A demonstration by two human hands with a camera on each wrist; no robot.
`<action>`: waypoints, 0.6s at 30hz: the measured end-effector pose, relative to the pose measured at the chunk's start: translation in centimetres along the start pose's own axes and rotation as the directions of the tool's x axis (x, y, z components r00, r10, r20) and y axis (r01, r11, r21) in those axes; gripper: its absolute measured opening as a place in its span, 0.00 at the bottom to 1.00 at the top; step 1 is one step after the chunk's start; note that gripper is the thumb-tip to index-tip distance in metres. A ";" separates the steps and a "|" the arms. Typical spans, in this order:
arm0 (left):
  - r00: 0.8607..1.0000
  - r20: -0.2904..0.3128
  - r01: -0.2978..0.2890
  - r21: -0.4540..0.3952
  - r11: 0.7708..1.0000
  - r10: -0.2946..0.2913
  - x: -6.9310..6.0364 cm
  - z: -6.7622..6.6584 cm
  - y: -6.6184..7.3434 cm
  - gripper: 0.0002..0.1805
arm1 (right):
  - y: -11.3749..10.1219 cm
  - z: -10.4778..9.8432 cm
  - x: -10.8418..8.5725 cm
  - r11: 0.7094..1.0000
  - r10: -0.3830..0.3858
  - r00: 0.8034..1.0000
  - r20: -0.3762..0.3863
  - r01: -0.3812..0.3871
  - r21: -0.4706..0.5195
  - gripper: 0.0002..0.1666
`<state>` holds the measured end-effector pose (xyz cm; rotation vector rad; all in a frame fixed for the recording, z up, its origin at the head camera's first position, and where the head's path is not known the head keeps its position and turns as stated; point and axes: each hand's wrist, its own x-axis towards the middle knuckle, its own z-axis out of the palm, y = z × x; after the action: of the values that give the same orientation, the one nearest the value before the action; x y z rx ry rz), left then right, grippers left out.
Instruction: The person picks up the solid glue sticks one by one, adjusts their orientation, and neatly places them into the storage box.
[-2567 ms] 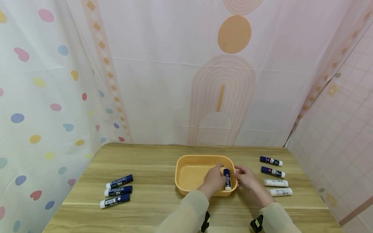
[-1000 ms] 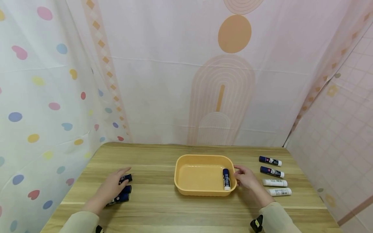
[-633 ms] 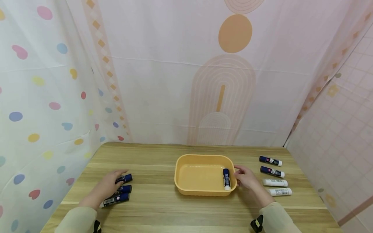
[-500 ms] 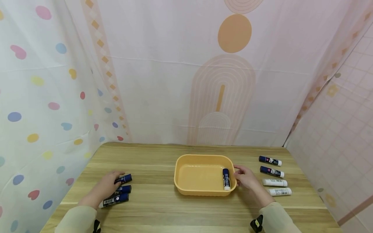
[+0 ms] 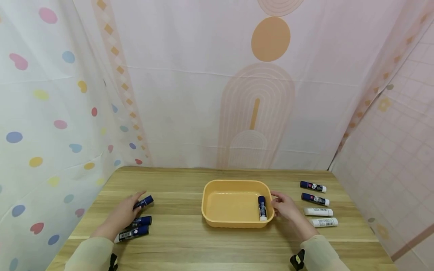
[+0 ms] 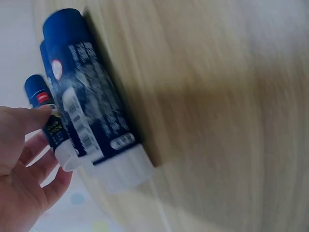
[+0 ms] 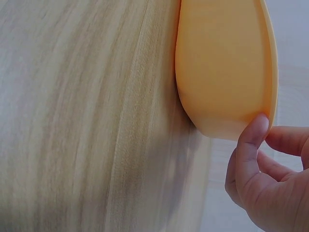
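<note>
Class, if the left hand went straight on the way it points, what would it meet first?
Probably the patterned curtain: past the glue stick in the left hand, the way looks free across the tabletop, though depth is unclear.

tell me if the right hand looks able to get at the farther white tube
Probably yes: the farther white tube lies just right of the right hand, with nothing seen between them. It holds the yellow tray by the rim, though, so would likely let go first.
</note>
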<state>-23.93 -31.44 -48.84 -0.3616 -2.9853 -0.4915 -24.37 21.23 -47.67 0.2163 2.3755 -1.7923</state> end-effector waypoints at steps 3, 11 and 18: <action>0.999 -0.041 0.005 0.007 1.000 -0.005 0.2 -0.3 0.7 0.41 | 0.0 0.0 0.0 1.000 0.004 1.000 -0.003 -0.004 -0.004 0.26; 0.996 -0.085 0.001 -0.099 0.995 -0.009 1.1 -0.8 4.0 0.42 | -0.2 0.1 0.0 1.000 0.001 1.000 0.003 -0.001 -0.005 0.27; 0.994 -0.105 0.002 -0.362 0.932 -0.043 1.9 0.0 7.1 0.34 | -0.1 0.0 0.0 1.000 0.014 1.000 -0.002 -0.014 -0.006 0.27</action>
<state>-24.05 -24.47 -46.41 -0.3138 -2.7847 -1.0342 -24.40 21.18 -47.62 0.2334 2.3747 -1.7796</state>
